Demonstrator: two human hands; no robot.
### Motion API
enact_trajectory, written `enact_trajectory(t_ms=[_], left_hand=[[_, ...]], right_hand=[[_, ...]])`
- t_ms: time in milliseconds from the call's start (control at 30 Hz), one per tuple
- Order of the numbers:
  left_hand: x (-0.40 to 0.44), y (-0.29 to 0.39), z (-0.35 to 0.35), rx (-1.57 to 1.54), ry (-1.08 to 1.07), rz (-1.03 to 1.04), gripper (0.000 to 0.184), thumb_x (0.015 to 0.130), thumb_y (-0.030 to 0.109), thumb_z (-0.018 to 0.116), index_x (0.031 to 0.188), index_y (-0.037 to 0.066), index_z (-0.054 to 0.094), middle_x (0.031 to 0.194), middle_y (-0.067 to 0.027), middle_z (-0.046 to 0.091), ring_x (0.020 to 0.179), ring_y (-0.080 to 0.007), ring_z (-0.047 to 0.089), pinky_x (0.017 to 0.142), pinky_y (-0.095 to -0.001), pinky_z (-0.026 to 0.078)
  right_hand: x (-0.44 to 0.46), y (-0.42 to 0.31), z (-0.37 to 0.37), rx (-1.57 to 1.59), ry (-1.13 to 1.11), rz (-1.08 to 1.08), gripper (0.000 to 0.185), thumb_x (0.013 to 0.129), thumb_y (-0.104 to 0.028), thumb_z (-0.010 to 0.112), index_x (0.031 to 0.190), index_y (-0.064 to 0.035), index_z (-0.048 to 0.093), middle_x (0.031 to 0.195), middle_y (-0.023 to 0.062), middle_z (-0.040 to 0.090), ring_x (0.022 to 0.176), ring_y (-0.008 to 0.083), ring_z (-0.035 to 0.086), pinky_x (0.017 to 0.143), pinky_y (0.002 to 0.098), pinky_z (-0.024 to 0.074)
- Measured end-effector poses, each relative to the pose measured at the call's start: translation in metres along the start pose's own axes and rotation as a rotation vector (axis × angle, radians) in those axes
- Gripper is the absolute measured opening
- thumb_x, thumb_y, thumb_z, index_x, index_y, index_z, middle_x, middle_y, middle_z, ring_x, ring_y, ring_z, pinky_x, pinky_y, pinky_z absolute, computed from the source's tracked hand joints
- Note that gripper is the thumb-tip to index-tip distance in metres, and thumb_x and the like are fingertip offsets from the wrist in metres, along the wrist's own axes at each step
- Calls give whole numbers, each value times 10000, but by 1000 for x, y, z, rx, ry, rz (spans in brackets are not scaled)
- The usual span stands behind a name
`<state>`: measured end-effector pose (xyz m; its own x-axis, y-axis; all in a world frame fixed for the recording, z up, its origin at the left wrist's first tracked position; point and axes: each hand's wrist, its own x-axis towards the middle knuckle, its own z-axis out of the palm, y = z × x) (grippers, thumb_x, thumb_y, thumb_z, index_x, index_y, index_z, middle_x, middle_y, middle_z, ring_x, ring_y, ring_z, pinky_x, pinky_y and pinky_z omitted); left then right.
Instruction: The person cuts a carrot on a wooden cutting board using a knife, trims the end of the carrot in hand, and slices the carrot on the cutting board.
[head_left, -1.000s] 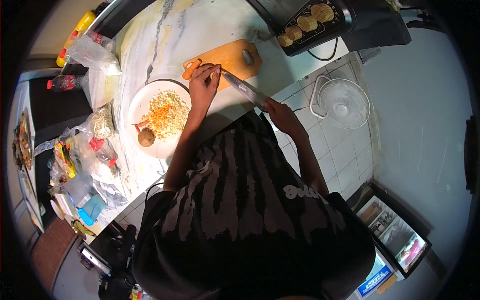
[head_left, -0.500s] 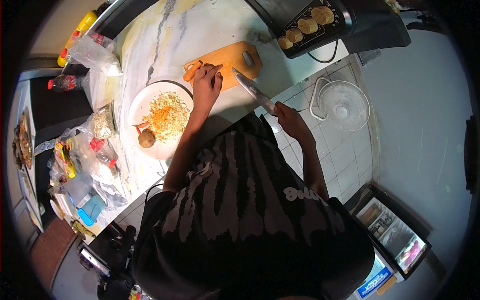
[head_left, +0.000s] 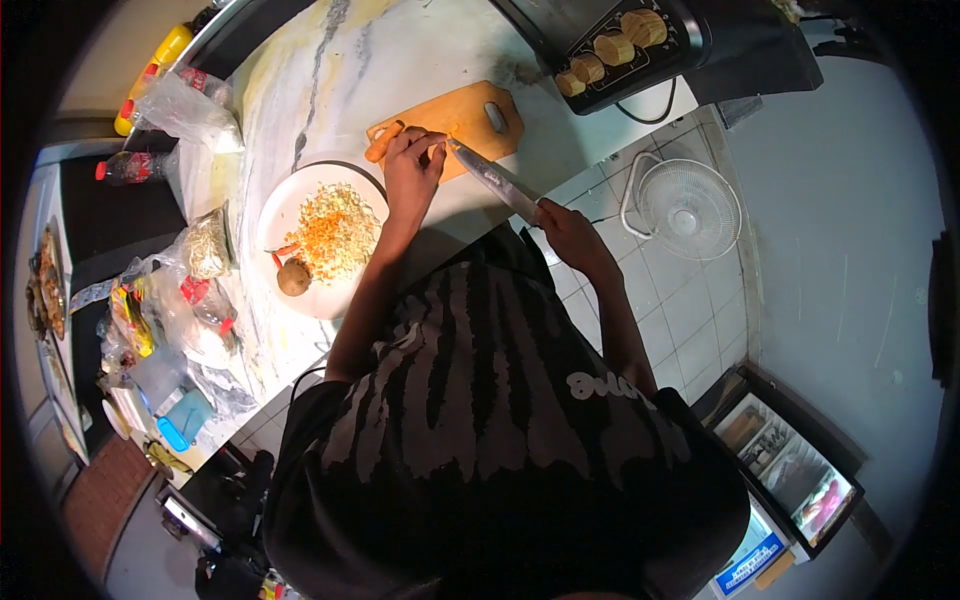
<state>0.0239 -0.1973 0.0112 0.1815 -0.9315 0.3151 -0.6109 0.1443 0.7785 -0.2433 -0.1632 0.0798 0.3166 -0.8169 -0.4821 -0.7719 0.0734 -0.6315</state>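
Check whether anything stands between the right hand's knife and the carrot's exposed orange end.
Yes: the left hand, over the carrot on the cutting board, has its fingers between that end and the knife. Nothing else visible intervenes.

So the left side of the bench [head_left: 268, 140] is pretty cluttered: a yellow bottle [head_left: 173, 42] up at the far end, a dark soda bottle [head_left: 135, 167] with a red cap, and a crumpled clear plastic bag [head_left: 188, 112] near it. Closer in there's a see-through packet [head_left: 206, 250] of something pale and dry, more plastic bits, then a blue container [head_left: 186, 420] near the bench's corner. Top right is a black appliance [head_left: 640, 78] with four round wood-coloured pieces in a row, plus a dark cable [head_left: 655, 118] looping by the edge. Over on the tiled floor [head_left: 672, 300] there's a round white mesh thing [head_left: 690, 210] with a curved handle, can't tell what exactly.
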Motion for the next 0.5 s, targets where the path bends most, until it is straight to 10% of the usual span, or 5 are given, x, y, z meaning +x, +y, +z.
enact_trajectory(t_ms=[500], left_hand=[[2, 5, -3, 39, -22, 11, 253, 835, 84, 741, 1088, 79, 756, 933, -106, 632, 891, -283, 574, 850, -375, 467]], right_hand=[[0, -3, -2, 9, 36, -39, 303, 1052, -295, 465, 1124, -33, 597, 861, 245, 680, 826, 450, 660, 733, 497, 498]])
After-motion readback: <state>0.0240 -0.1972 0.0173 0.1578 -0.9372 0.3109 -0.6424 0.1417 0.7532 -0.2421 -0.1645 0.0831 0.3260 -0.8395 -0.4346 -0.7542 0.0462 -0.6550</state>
